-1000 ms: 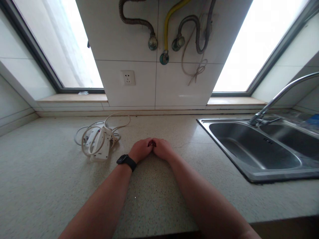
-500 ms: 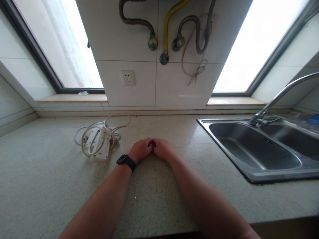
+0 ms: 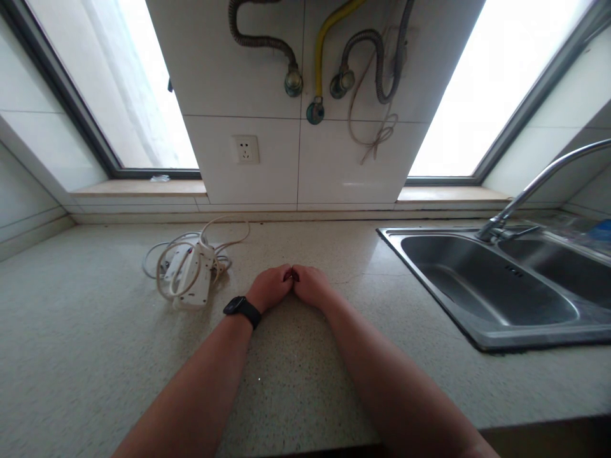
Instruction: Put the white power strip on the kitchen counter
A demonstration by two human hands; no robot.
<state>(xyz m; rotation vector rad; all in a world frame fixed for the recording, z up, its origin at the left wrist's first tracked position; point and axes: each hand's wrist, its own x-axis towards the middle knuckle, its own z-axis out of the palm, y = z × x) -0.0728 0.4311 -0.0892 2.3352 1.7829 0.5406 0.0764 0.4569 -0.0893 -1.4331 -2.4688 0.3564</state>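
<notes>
A speckled counter [image 3: 95,343] is filling most of the view, running from 9 o'clock round to 3 o'clock. A steel sink [image 3: 482,286] is sitting sunk into it at 3 o'clock, with two basins and a curved tap [image 3: 539,184] arching over the divider between them. On the tiled wall at 12 o'clock, pipes [image 3: 324,57] are hanging: two grey ribbed hoses and a yellow one, with a thin cord looped beside them. A white socket [image 3: 245,149] is sitting on the wall at 11 o'clock.

A white power strip [image 3: 191,273] is lying on the counter at 10 o'clock from the hands, its cable coiling loosely around it.

The left hand [image 3: 270,287] and right hand [image 3: 311,286] are resting on the counter at the centre, both clenched into fists and grasping nothing, knuckles touching each other. The strip is lying near the left hand but apart from it. A black watch [image 3: 242,310] is sitting on the left wrist.
</notes>
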